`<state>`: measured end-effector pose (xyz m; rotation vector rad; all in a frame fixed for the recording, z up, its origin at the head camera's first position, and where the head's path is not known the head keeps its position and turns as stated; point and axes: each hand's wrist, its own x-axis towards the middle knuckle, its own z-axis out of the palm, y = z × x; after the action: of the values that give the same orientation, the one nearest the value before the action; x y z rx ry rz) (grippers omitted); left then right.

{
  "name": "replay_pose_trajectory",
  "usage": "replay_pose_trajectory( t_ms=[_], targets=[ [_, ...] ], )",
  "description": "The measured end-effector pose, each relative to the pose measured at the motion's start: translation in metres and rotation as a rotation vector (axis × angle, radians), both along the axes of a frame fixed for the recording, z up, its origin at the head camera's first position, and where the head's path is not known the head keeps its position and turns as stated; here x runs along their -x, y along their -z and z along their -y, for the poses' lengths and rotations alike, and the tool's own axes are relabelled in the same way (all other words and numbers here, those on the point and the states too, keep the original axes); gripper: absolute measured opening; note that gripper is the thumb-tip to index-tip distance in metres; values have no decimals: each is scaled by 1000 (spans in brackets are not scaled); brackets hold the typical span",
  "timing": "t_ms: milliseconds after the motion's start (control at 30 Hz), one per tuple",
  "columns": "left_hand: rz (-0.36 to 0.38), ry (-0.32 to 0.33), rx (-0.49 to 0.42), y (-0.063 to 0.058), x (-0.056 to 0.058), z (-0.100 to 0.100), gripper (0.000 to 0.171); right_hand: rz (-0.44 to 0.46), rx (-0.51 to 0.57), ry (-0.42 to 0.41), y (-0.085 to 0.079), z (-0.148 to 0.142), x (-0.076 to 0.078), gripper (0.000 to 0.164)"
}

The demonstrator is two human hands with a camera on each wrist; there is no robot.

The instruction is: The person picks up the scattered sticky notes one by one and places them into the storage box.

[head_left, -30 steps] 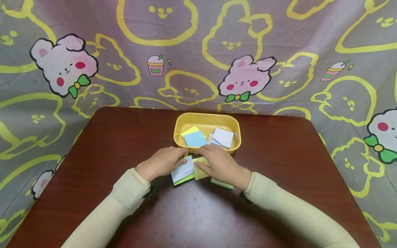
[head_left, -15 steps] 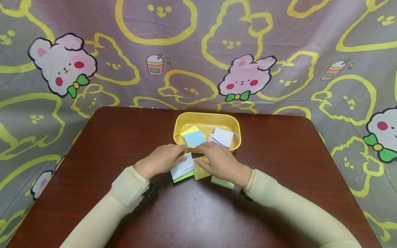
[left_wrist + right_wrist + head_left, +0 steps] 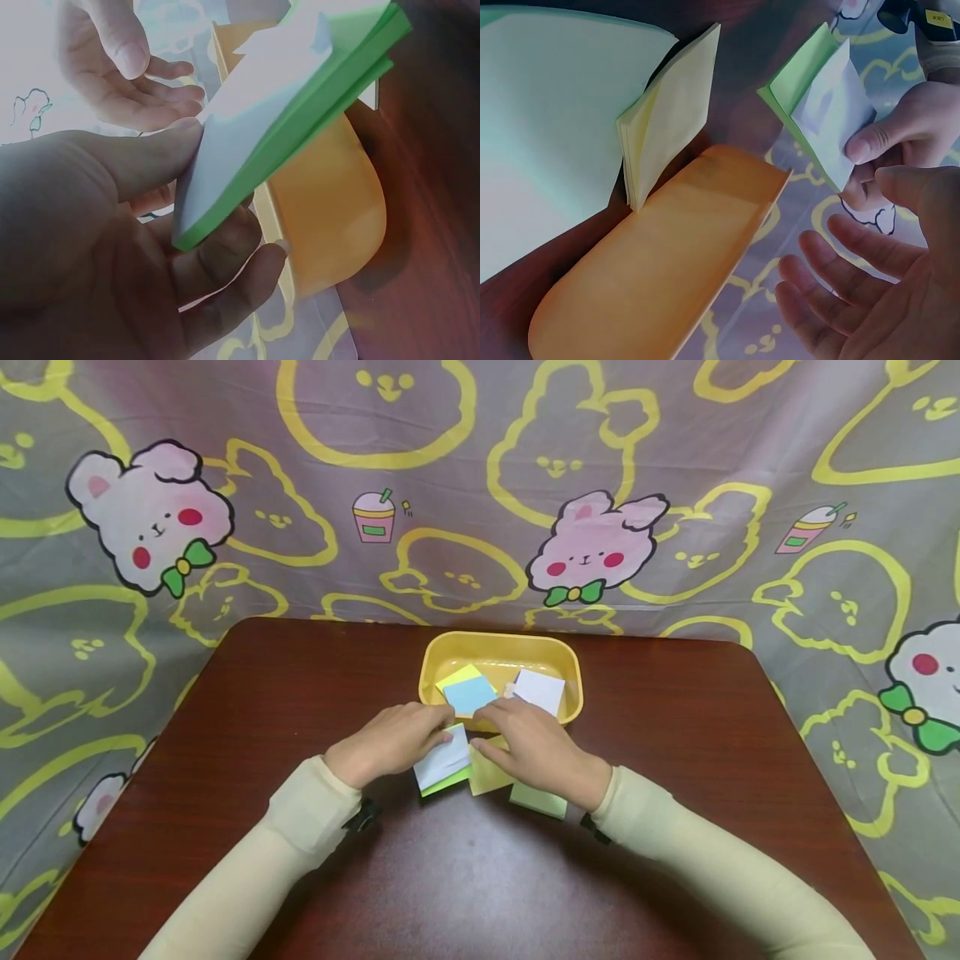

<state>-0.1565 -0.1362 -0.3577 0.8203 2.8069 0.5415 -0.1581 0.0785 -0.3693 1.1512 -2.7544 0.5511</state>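
Note:
My left hand (image 3: 393,739) pinches a green sticky note pad (image 3: 330,112) with a pale bluish-white note (image 3: 251,97) on its face, thumb on one side and fingers on the other. They are held tilted in front of the yellow box (image 3: 498,639). Beside them my right hand (image 3: 536,743) hovers with relaxed, slightly bent fingers and nothing between them, as the right wrist view shows. Below that hand a pale yellow sticky note pad (image 3: 675,112) stands by the box's near side. A pale green sticky note pad (image 3: 538,801) lies closer to me, partly under the right wrist.
Inside the box are a blue pad (image 3: 470,693) over a yellow one (image 3: 459,674) on the left, and a white pad (image 3: 542,691) on the right. The brown table (image 3: 315,685) extends around it, with a patterned cloth (image 3: 450,485) behind.
My left hand has risen slightly toward the box with the green pad and pale note. My right hand has shifted slightly toward the box too. The yellow pad stays in place.

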Motion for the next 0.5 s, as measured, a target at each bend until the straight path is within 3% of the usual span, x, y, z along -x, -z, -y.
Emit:
replay_pose_trajectory(
  t_ms=[500],
  targets=[
    [-47, 4, 17, -12, 5, -1, 8, -18, -3, 30, -5, -2, 4, 37]
  ],
)
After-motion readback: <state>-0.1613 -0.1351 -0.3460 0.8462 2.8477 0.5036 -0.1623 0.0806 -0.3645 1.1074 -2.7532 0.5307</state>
